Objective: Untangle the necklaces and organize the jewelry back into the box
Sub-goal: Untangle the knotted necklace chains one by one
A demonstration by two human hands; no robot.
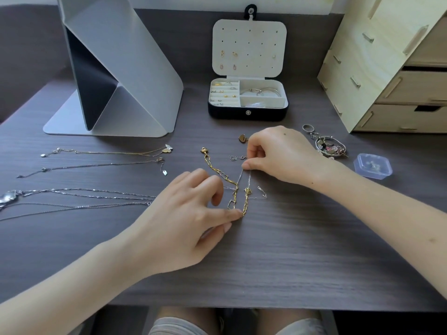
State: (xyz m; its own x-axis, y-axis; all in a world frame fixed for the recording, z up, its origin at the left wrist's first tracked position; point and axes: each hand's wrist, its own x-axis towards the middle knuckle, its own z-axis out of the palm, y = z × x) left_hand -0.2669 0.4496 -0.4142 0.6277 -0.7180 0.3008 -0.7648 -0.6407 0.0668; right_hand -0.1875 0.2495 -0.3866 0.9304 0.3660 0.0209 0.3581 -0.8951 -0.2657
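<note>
Most necklaces (167, 148) lie free; I judge one tangle (235, 189) left.
Left hand (183, 213) pinches gold chain (217, 170), right hand (283, 153) silver chain (249, 177).

One jewelry box (248, 112) — four laid-out necklaces (108, 153) — one tangle (235, 189)

Gold chain (219, 170); black box (248, 113) (cream inside); dark woodgrain desk (290, 250).

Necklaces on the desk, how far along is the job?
Done: several chains lie straightened at left. In hand: left hand pinches the gold chain, right hand the silver chain, tangled together. Left: that knot, the jewelry pile, moving everything into the box.
</note>
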